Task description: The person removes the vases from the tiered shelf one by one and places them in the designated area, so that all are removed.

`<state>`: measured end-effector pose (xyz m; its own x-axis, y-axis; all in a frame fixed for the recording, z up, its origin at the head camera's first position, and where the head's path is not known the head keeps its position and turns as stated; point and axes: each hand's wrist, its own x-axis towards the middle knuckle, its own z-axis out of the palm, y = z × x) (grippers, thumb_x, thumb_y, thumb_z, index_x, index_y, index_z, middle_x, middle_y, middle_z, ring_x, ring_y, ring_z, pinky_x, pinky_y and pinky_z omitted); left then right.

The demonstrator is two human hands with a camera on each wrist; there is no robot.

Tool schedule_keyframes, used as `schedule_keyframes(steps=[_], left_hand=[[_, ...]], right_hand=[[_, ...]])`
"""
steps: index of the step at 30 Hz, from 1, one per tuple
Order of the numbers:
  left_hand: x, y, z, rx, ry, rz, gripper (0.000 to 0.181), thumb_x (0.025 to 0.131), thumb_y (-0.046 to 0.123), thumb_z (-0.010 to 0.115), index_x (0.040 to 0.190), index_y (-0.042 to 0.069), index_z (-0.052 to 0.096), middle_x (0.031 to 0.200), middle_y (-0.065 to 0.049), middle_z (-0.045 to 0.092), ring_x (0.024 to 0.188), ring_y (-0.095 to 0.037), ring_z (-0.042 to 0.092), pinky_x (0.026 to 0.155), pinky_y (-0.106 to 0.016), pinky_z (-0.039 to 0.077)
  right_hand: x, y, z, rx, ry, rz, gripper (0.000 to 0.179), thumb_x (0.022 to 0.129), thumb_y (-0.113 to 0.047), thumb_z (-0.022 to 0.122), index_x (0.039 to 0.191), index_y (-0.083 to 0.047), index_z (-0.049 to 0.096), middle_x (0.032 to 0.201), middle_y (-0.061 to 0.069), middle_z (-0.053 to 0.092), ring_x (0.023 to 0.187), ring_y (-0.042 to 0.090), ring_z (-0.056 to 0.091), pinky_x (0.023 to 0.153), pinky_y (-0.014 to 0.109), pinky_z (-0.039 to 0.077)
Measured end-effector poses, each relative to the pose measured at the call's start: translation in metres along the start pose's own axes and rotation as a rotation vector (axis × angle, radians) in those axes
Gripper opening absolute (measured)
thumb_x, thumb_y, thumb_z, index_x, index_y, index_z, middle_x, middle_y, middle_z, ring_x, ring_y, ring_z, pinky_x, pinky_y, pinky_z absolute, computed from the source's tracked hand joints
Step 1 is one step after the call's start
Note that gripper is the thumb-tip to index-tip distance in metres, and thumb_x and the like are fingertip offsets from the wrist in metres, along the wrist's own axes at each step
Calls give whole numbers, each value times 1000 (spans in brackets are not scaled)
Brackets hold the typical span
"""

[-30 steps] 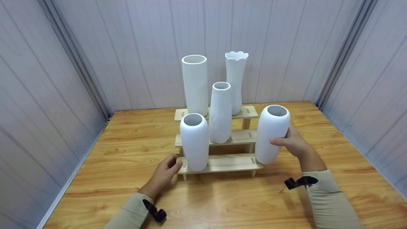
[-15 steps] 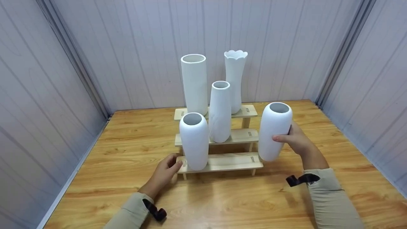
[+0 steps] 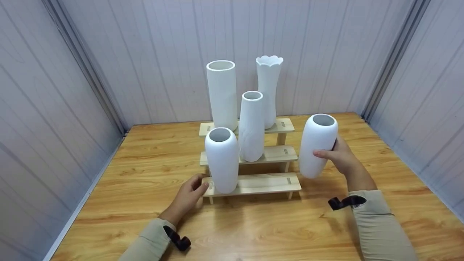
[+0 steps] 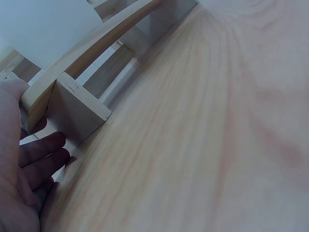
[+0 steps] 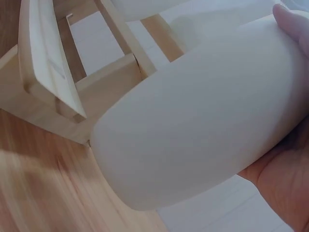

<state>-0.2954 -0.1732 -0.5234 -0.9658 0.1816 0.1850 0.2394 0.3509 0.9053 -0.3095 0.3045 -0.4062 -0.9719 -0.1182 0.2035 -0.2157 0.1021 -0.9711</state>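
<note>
My right hand (image 3: 340, 156) grips a white rounded vase (image 3: 316, 146) around its side, thumb across the front. It is held slightly tilted, just off the right end of a three-step wooden display stand (image 3: 266, 184). In the right wrist view the vase's smooth base (image 5: 145, 159) overlaps the stand's end. At the lowest step's left end, my left hand (image 3: 188, 194) holds the board, thumb on top; the left wrist view shows fingers (image 4: 46, 162) below the board. Close to that thumb, a similar white vase (image 3: 222, 163) stands upright on the lowest step.
A tapered white vase (image 3: 251, 130) stands on the middle step. On the top step are a white cylinder vase (image 3: 222, 96) and a scalloped-rim vase (image 3: 268, 90). The stand sits on a wood-grain table (image 3: 152, 156), with pale panel walls (image 3: 166, 61) around it.
My right hand has moved the vase to the right and farther back, from overlapping the lowest step's right end to off it. The left hand stays at the step.
</note>
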Motion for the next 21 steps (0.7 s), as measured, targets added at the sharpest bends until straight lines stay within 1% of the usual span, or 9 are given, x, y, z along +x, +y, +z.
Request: schedule_keyframes(steps=[1, 4, 7, 8, 13, 15, 17, 19, 21], left_hand=[[0, 0, 0, 0, 1, 2, 31, 101, 22, 64, 128, 7, 65, 132, -17, 63, 129, -33, 53, 107, -51, 42], [0, 0, 0, 5, 4, 0, 32, 101, 21, 64, 129, 6, 64, 134, -19, 62, 131, -34, 52, 108, -51, 41], [0, 0, 0, 20, 5, 2, 33, 101, 22, 64, 130, 6, 64, 134, -19, 62, 131, -35, 52, 108, -51, 41], [0, 0, 0, 22, 5, 2, 34, 101, 22, 64, 130, 6, 64, 135, -20, 61, 132, -35, 51, 109, -52, 40], [0, -1, 0, 24, 2, 8, 34, 101, 23, 64, 130, 6, 64, 135, -20, 61, 131, -36, 51, 109, -52, 40], [0, -1, 0, 24, 2, 5, 32, 101, 23, 64, 129, 7, 65, 134, -19, 62, 130, -34, 52, 108, -51, 41], [0, -1, 0, 22, -1, 4, 31, 101, 23, 64, 129, 8, 65, 132, -18, 63, 127, -32, 54, 107, -50, 42], [0, -1, 0, 15, -5, 7, 30, 101, 22, 64, 128, 8, 65, 127, -16, 65, 120, -30, 57, 102, -48, 45], [0, -1, 0, 7, -5, 5, 30, 102, 21, 63, 129, 9, 65, 125, -14, 66, 118, -28, 57, 100, -46, 46]], right_hand=[[1, 1, 0, -12, 8, 3, 70, 82, 0, 79, 140, -15, 42, 122, -4, 60, 115, 15, 58, 96, 34, 46], [3, 4, -2, -40, 24, 7, 72, 82, -1, 81, 141, -16, 41, 124, -2, 58, 116, 16, 57, 103, 45, 43], [5, 7, -3, -58, 30, 13, 74, 83, -3, 82, 142, -16, 39, 127, 0, 56, 118, 19, 55, 108, 57, 37], [5, 8, -3, -60, 32, 14, 75, 83, -3, 82, 142, -16, 38, 128, 1, 55, 119, 20, 54, 108, 60, 35], [8, 14, -5, -64, 50, 18, 77, 81, -5, 84, 143, -15, 38, 133, 6, 52, 123, 25, 51, 110, 62, 33], [10, 17, -4, -64, 62, 22, 78, 81, -5, 84, 143, -15, 38, 134, 5, 51, 124, 25, 49, 111, 61, 33], [11, 19, -4, -57, 74, 19, 79, 81, -5, 84, 144, -15, 37, 133, 4, 52, 124, 24, 49, 111, 61, 33], [12, 22, -4, -47, 88, 12, 78, 82, -4, 84, 144, -15, 38, 131, 1, 53, 123, 22, 50, 111, 60, 34], [13, 24, -4, -41, 99, 0, 76, 82, -2, 83, 144, -15, 39, 129, -1, 54, 121, 20, 52, 110, 58, 35]])
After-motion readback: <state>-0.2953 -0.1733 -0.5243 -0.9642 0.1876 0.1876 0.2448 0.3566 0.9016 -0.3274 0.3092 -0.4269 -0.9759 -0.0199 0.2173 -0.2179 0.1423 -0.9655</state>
